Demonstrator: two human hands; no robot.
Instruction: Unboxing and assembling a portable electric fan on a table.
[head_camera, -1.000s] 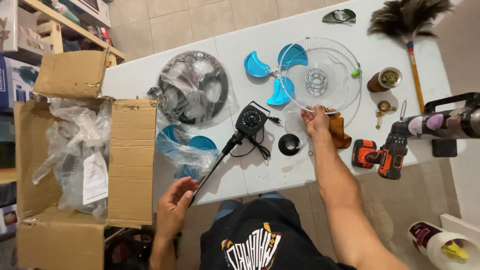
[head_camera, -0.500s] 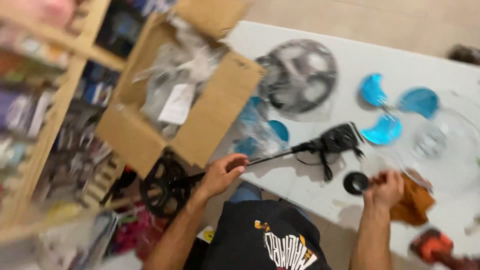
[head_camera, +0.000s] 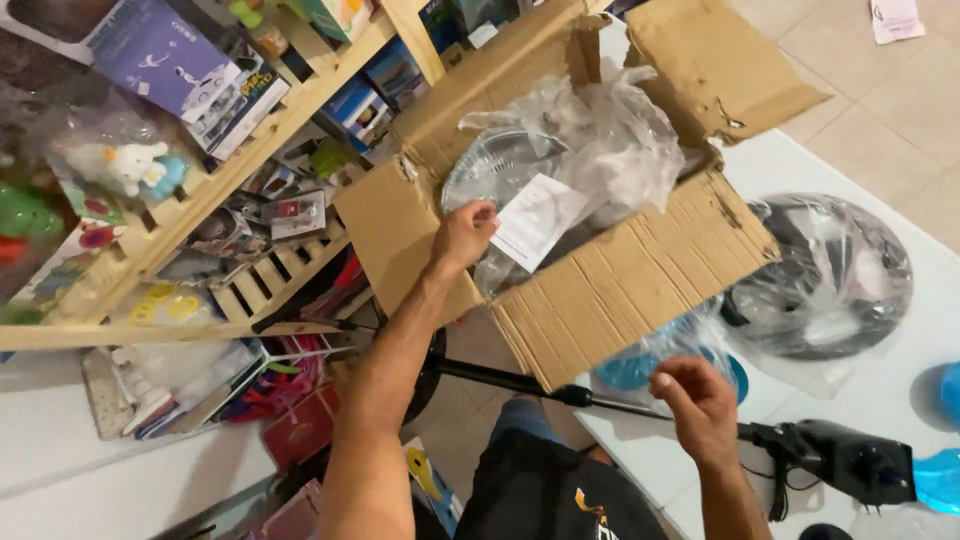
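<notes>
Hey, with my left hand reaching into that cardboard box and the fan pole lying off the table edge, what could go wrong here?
1. The black pole overhangs the white table with neither hand holding it; a knee bump could drag the motor head off.
2. The left hand is pulling at loose plastic wrap in the cardboard box; the wire grille could snag.

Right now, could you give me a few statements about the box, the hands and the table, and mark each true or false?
1. The left hand reaches into the cardboard box. True.
2. The box is taped shut. False: its flaps are open, with clear plastic wrap inside.
3. The right hand grips a drill. False: it is empty, above the black pole.
4. A plastic-wrapped black round part lies on the white table. True.
</notes>
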